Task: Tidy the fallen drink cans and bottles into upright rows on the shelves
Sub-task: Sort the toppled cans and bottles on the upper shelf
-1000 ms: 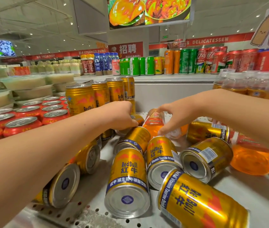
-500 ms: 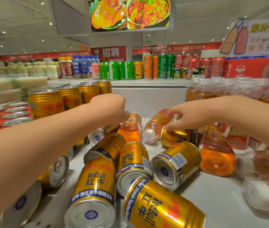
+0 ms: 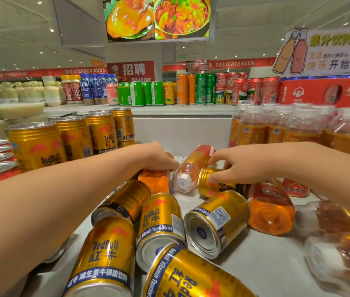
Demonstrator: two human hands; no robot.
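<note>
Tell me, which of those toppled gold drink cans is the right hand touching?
The gold metal can lying farthest back, beside the white-capped orange plastic bottle. The right hand grips it; the other toppled cans lie nearer, untouched.

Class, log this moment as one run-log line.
left hand: grips fallen orange bottle | right hand: grips fallen gold can | phase: grasping

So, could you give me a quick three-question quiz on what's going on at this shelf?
1. True or false: the right hand grips a fallen gold can.
2. The left hand grips: A) an orange bottle; B) a green can; C) a red can.
3. Fill in: the middle bottle, lying between the hands, has a ___ cap.
Key: 1 true; 2 A; 3 white.
</note>
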